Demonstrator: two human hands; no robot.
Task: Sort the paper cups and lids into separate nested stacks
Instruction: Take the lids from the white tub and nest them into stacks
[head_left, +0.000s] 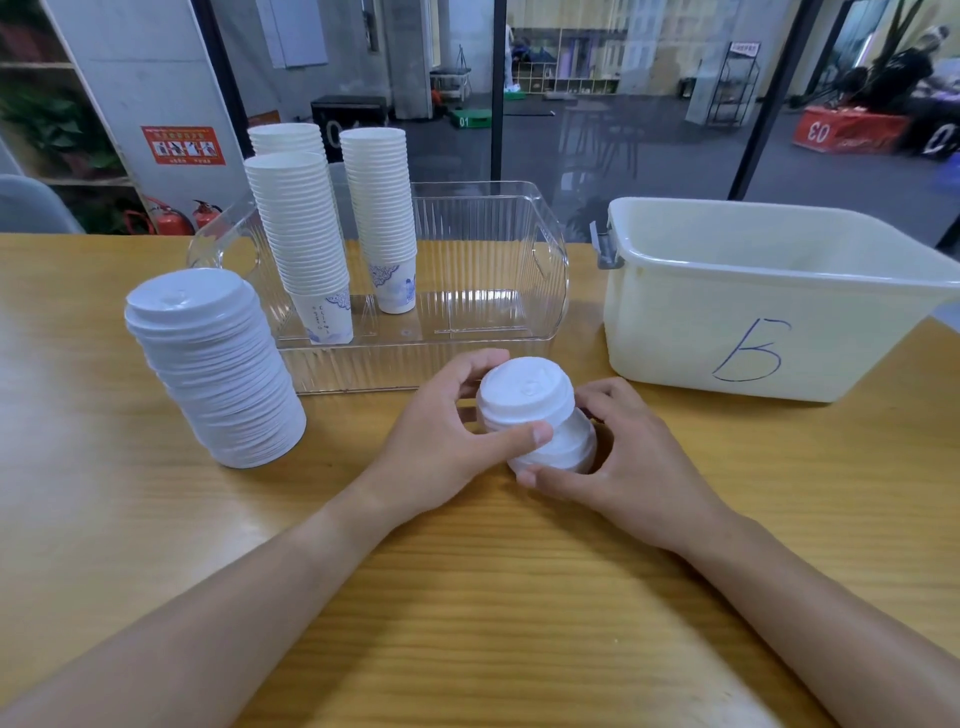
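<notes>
Head view: a short nested lid stack (537, 415) is gripped near the table's (467, 597) middle, left hand (441, 441) fingers curled round its top, right hand (623, 457) curled round its base. Tall lid stack (215, 364) stands toward the left edge; cup stacks (306, 244) sit in the clear tray (540, 270). White bin (753, 332) (marked B) appears empty, so sorting is judged nearly done; merging the held lids remains.

Glass wall (623, 104) behind wooden table (467, 597); red fire extinguishers (171, 218) left.
</notes>
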